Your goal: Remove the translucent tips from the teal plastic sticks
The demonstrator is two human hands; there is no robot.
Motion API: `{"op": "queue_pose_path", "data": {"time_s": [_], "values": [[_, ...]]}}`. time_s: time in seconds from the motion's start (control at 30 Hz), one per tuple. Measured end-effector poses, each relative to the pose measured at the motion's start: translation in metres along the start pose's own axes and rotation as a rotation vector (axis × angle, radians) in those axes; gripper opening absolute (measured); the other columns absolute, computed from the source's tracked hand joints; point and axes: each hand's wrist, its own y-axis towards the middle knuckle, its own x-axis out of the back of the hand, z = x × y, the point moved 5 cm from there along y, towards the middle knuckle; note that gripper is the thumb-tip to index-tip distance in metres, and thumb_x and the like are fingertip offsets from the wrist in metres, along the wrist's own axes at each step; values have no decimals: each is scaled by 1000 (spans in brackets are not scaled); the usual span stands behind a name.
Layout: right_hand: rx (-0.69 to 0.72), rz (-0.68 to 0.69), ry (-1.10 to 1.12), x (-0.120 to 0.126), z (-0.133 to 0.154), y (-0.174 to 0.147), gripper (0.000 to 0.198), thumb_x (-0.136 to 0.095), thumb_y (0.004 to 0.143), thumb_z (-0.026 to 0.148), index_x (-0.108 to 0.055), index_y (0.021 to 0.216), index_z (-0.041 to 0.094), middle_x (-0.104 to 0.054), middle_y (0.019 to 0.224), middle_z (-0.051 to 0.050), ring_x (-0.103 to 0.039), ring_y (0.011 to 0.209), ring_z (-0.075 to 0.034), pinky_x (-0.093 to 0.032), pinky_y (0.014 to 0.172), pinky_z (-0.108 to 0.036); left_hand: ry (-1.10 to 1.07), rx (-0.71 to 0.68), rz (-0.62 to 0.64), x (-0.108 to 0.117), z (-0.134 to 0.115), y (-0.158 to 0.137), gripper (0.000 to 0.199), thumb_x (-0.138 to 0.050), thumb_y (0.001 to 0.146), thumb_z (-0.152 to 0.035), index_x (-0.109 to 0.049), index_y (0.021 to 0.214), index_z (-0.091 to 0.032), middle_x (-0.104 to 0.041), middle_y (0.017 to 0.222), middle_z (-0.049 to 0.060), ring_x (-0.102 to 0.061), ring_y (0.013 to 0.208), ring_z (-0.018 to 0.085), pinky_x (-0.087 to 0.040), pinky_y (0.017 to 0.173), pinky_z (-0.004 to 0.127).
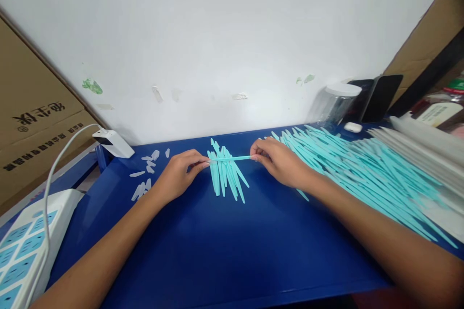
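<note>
A slim, tapered turquoise plastic stick [239, 158] is held level between my two hands. My left hand [183, 169] pinches its left end, where a pale tip shows by the fingertips. At the other end, the thumb and fingers of my right hand [273, 160] are closed on it. Just below and behind it, a small pile of similar turquoise sticks [226, 178] lies fanned out on the blue table [232, 251]. Small translucent pieces [145, 188] are scattered left of my left hand. Whether the held stick touches the pile, I cannot tell.
A large heap of turquoise sticks [348, 169] spreads along the right side. Behind it stand a clear jar [335, 106] with a white lid and a dark phone [382, 98]. On the left are a white charger [114, 143], a power strip [60, 207] and a cardboard box [39, 140].
</note>
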Motion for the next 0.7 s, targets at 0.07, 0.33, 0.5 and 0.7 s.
{"op": "queue_pose_path", "data": {"time_s": [0.07, 0.33, 0.5, 0.7], "values": [[12, -6, -3, 1, 1, 0, 12, -56, 103, 17, -62, 94, 22, -66, 85, -4, -53, 84, -22, -37, 72, -32, -8, -2, -14, 0, -3, 0, 23, -60, 104, -39, -78, 104, -25, -74, 97, 4, -65, 87, 19, -49, 77, 32], [8, -55, 3, 9, 6, 0, 14, -54, 102, 22, -62, 91, 22, -68, 86, -5, -54, 86, -23, -39, 73, -34, 35, 9, -72, 6, -7, -1, 26, -60, 104, -42, -78, 102, -24, -74, 94, 4, -65, 83, 19, -49, 72, 32], [15, -62, 44, 11, 4, 1, 13, -55, 102, 24, -63, 92, 22, -68, 88, -5, -55, 87, -23, -41, 75, -34, 53, 22, -87, 8, -2, -1, 27, -59, 104, -43, -78, 102, -24, -74, 92, 4, -62, 78, 18, -48, 71, 32], [-6, -29, 31, 8, 9, -1, 13, -55, 102, 23, -64, 92, 22, -68, 87, -5, -55, 86, -23, -40, 73, -33, 41, 8, -75, 7, -7, -1, 27, -59, 104, -42, -78, 101, -23, -74, 94, 4, -63, 81, 19, -48, 73, 32]]}}
